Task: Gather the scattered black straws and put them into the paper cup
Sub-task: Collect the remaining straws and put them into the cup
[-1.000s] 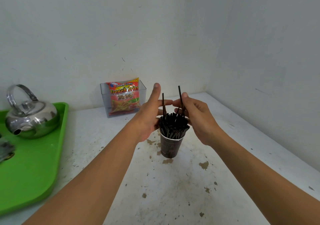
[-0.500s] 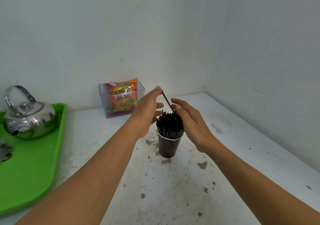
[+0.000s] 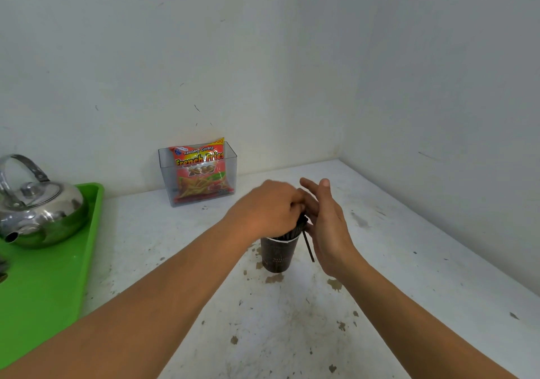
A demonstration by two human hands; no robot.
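The paper cup (image 3: 277,254) stands upright on the white, stained tabletop (image 3: 292,335), and all places here are given from it. Behind the cup the tabletop ends at the back wall, and to its right it ends at the side wall, so the two walls make a corner behind and right of the cup. Between the cup and the right wall the surface is bare, and the wide part in front of the cup carries only the two forearms. Behind and left of the cup, against the back wall, a clear plastic box (image 3: 197,174) holds a French fries packet (image 3: 201,171). Far left of the cup a green tray (image 3: 52,276) carries a steel kettle (image 3: 38,206). The left hand (image 3: 267,207) is over the cup mouth, its fingers curled down onto the tops of the black straws (image 3: 292,232) that stand in the cup. The right hand (image 3: 327,226) is just right of the cup, fingers stretched and spread, touching the left hand's fingers. One loose straw (image 3: 308,247) hangs outside the cup, along its right side, near the right palm; I cannot tell if a hand grips it.
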